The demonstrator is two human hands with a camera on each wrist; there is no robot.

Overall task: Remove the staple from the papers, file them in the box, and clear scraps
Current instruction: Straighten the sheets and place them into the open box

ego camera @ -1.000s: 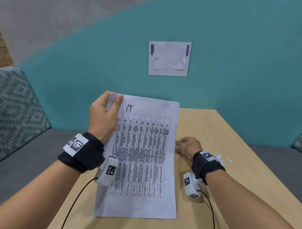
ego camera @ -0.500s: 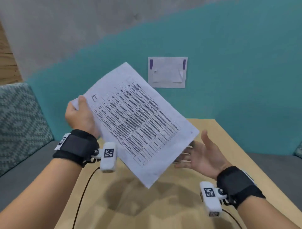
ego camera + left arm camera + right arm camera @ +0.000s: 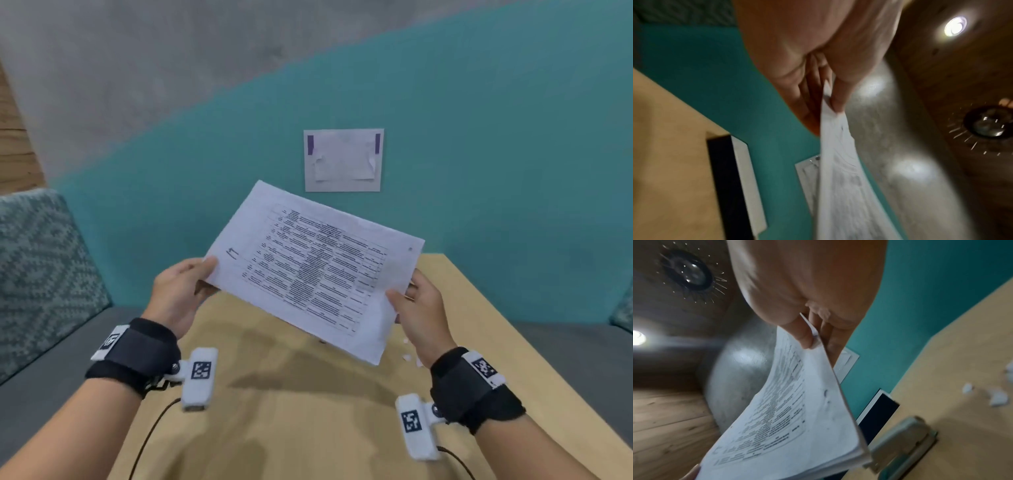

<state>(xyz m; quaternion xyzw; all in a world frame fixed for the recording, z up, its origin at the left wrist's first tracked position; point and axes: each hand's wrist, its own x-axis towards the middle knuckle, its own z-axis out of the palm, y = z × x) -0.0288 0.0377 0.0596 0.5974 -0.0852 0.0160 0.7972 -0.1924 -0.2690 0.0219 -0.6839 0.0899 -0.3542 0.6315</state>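
Note:
A stack of printed papers (image 3: 308,270) hangs in the air over the wooden table (image 3: 291,428), turned sideways and tilted down to the right. My left hand (image 3: 205,274) pinches its left short edge, thumb on top (image 3: 838,97). My right hand (image 3: 407,301) pinches the opposite edge between thumb and fingers (image 3: 803,334). The sheets (image 3: 793,410) lie flush together at the corner. Small white paper scraps (image 3: 409,356) are scattered on the table by my right wrist. No staple is visible.
A pale stapler-like tool (image 3: 902,439) lies on the table under the papers. A black, white-edged object (image 3: 723,186), possibly the box, stands at the table's far end. A taped paper (image 3: 343,160) hangs on the teal wall. A grey sofa with a patterned cushion (image 3: 41,267) flanks the table.
The papers went from lying on the table to being lifted and swung by my left hand. My right hand, open beneath them half a second ago, now pinches their right edge.

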